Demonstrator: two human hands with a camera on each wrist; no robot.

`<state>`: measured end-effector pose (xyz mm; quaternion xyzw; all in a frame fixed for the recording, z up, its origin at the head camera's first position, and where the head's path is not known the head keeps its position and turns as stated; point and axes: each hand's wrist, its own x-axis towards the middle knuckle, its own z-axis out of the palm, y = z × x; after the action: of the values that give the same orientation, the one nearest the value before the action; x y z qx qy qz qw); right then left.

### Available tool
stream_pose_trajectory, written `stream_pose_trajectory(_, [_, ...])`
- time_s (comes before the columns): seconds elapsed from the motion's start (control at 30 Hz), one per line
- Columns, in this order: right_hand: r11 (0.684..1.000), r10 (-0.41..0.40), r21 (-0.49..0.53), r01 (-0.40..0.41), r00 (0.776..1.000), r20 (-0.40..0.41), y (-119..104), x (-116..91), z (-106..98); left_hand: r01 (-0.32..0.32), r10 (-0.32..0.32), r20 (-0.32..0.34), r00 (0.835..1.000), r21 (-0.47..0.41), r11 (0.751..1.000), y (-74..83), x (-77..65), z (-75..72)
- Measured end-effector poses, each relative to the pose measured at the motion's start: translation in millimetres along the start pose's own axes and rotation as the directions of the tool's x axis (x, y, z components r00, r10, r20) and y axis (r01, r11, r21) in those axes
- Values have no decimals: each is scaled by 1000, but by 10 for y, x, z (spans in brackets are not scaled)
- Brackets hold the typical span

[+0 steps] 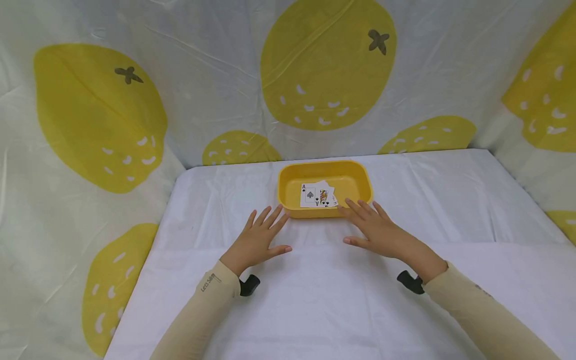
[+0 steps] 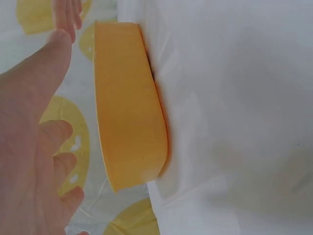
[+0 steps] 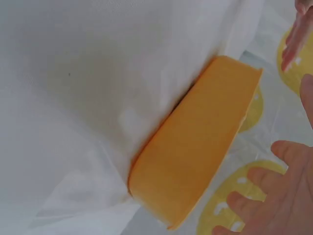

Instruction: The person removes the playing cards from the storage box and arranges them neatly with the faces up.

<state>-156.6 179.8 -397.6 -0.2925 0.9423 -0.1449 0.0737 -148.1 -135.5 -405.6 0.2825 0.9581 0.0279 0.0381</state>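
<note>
A yellow rectangular basin (image 1: 355, 172) stands toward the back of the white-covered table. Inside it lie a few overlapping playing cards (image 1: 310, 195); the ace of spades is on top, with a face card partly showing under it. My left hand (image 1: 258, 237) hovers in front of the basin's near left corner, fingers spread and nothing held. On the other side, my right hand (image 1: 382, 230) reaches toward the near right corner, fingers also spread, with its fingertips overlapping the rim in the head view. Both wrist views show the basin's outer wall (image 2: 127, 107) beyond the fingers; contact cannot be made out.
A white cloth (image 1: 315, 300) covers the table. Lemon-printed curtains (image 1: 216, 90) hang behind and on both sides, meeting the table's back edge. Dark wrist-worn pieces (image 1: 249, 285) protrude from beneath both beige sleeves (image 1: 202, 305).
</note>
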Motion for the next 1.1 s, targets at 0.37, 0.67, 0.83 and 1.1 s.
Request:
stream_pose_trajectory(0.37, [909,235,367,-200,971,-53,385,295,-135,-11,11,9,1000,14,1000,12,3,-3])
stream_pose_trajectory(0.67, [687,509,612,-391,860,-23,570,455,-113,-34,35,-25,999,53,998,18,90,-20])
stream_pose_trajectory(0.83, [617,515,695,-369,857,-2,610,469,-81,-48,51,-62,997,45,998,17,234,-88])
stream_pose_trajectory(1.1, [578,506,730,-365,862,30,634,510,-61,-88,90,-75,993,25,996,-31,677,-351])
